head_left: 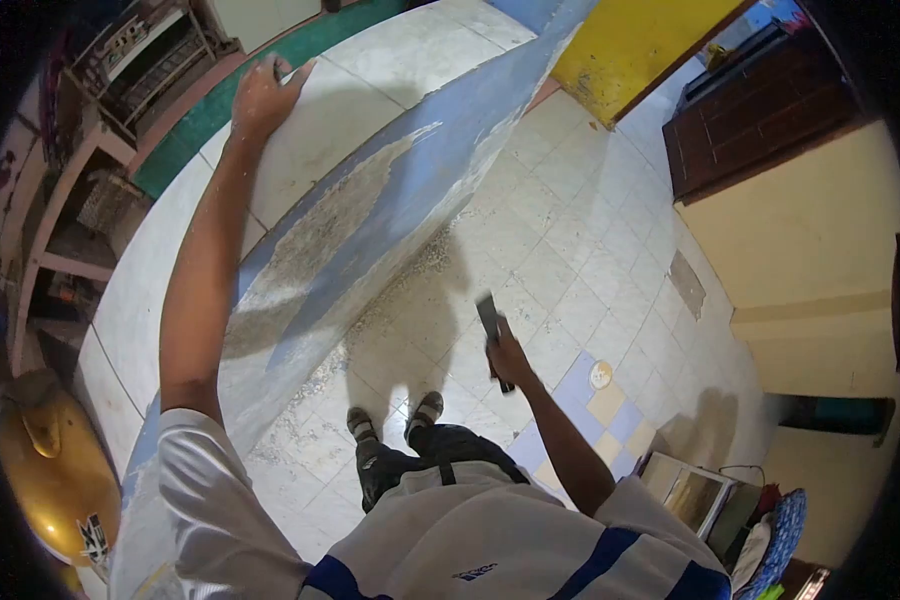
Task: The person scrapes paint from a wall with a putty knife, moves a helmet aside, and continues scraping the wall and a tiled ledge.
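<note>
Scraper, a flat dark-bladed hand tool [491, 335], is gripped by its handle in the closed right hand [507, 357], low over the flake-littered tiled floor [570, 260]; it is judged light, stiff and best held at the handle. The open left hand [265, 95] is laid flat on the pale tiled top of the counter [340, 120] (its blue-painted face [370, 230] is peeling).

The person stands on the tiled floor [570, 250] with a long wall [370, 200] running along their left. The left hand [265, 95] rests flat high on that wall, arm stretched up. The right hand [505, 355] hangs low over the floor before the feet, wrapped round a scraper [490, 325]. A helmet [55, 465] lies at the lower left, shelves [120, 70] stand beyond the wall's far end, and a cabinet [760, 110] stands to the far right.
</note>
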The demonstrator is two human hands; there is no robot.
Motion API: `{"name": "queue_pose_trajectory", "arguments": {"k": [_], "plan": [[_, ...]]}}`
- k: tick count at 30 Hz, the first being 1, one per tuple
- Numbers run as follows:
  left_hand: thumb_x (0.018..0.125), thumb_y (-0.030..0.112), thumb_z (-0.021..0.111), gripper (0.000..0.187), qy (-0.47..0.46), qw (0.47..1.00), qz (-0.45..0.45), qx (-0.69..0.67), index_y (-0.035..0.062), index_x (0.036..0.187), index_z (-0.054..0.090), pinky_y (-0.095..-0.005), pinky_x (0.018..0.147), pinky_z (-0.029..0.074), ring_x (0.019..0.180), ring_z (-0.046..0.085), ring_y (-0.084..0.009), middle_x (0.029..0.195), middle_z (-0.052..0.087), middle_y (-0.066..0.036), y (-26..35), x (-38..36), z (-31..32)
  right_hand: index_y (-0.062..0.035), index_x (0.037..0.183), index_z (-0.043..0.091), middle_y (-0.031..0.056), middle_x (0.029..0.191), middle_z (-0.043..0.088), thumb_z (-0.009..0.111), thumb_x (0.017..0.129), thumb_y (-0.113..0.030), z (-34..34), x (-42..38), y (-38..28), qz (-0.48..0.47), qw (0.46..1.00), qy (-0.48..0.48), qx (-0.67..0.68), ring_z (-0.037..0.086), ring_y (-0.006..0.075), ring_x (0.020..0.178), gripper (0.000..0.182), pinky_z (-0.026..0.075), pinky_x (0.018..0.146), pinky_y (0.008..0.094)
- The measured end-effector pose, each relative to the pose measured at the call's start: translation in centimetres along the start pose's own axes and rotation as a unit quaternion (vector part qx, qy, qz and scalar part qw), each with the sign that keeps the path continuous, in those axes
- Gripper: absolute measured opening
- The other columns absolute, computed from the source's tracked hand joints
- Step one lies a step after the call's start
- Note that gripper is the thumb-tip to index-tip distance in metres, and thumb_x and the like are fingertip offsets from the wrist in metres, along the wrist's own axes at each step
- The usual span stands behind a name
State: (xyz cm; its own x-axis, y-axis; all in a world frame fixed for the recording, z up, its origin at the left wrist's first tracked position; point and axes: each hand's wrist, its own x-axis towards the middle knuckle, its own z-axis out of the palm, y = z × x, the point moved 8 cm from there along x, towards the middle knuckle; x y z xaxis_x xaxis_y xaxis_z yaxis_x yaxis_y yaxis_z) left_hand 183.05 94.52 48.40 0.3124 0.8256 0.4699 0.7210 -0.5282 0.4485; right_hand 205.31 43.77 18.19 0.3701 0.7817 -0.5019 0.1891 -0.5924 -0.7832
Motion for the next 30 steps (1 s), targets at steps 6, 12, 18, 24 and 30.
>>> {"name": "queue_pose_trajectory", "arguments": {"k": [6, 12, 18, 24, 30], "plan": [[0.086, 0.055, 0.068, 0.055, 0.006, 1.0, -0.02, 0.001, 0.0015, 0.095, 0.062, -0.0465, 0.084, 0.048, 0.092, 0.061, -0.0371, 0.092, 0.063, -0.019, 1.2, -0.5, -1.0, -0.0084, 0.148, 0.032, 0.0228, 0.096, 0.061, 0.046, 0.098, -0.009, 0.0, 5.4, -23.8, -0.244, 0.965, 0.099, -0.002, 0.065, 0.0281, 0.064, 0.053, 0.052, 0.051, 0.0404], [0.088, 0.046, 0.069, 0.045, 0.043, 0.998, 0.027, 0.041, 0.0028, 0.095, 0.061, -0.0481, 0.082, 0.048, 0.092, 0.06, -0.0378, 0.095, 0.062, -0.017, 2.1, -0.9, -1.2, -0.002, 0.145, 0.036, 0.015, 0.076, 0.061, 0.048, 0.098, -0.009, 3.3, 9.8, -29.1, -0.256, 0.956, 0.142, 0.029, 0.063, 0.0271, 0.066, 0.049, 0.051, 0.066, 0.0405], [0.092, 0.039, 0.065, 0.037, 0.032, 0.981, 0.151, 0.116, 0.0054, 0.106, 0.059, -0.0503, 0.083, 0.049, 0.096, 0.059, -0.0374, 0.103, 0.06, -0.015, 4.6, -0.9, 0.3, -0.0018, 0.147, 0.033, 0.0307, 0.101, 0.066, 0.047, 0.096, -0.006, 4.0, 9.7, -30.0, -0.25, 0.939, 0.233, -0.04, 0.065, 0.0475, 0.095, 0.054, 0.05, 0.086, 0.0516], [0.094, 0.044, 0.06, 0.04, 0.004, 0.968, 0.223, 0.118, 0.0077, 0.111, 0.059, -0.0533, 0.086, 0.047, 0.103, 0.058, -0.0385, 0.108, 0.06, -0.015, 3.7, -0.6, 2.1, -0.0047, 0.147, 0.035, 0.0361, 0.103, 0.063, 0.047, 0.093, -0.004, 3.8, 8.3, -32.3, -0.181, 0.954, 0.24, -0.007, 0.059, 0.0535, 0.101, 0.055, 0.047, 0.09, 0.056], [0.094, 0.054, 0.058, 0.055, -0.043, 0.982, 0.14, 0.122, 0.0052, 0.118, 0.056, -0.054, 0.092, 0.047, 0.11, 0.058, -0.041, 0.115, 0.06, -0.017, 5.9, -1.1, 1.0, -0.0057, 0.143, 0.043, 0.033, 0.093, 0.065, 0.05, 0.091, -0.005, 2.6, 8.9, -32.5, -0.19, 0.945, 0.265, -0.013, 0.064, 0.0508, 0.091, 0.052, 0.051, 0.086, 0.0535]]}}
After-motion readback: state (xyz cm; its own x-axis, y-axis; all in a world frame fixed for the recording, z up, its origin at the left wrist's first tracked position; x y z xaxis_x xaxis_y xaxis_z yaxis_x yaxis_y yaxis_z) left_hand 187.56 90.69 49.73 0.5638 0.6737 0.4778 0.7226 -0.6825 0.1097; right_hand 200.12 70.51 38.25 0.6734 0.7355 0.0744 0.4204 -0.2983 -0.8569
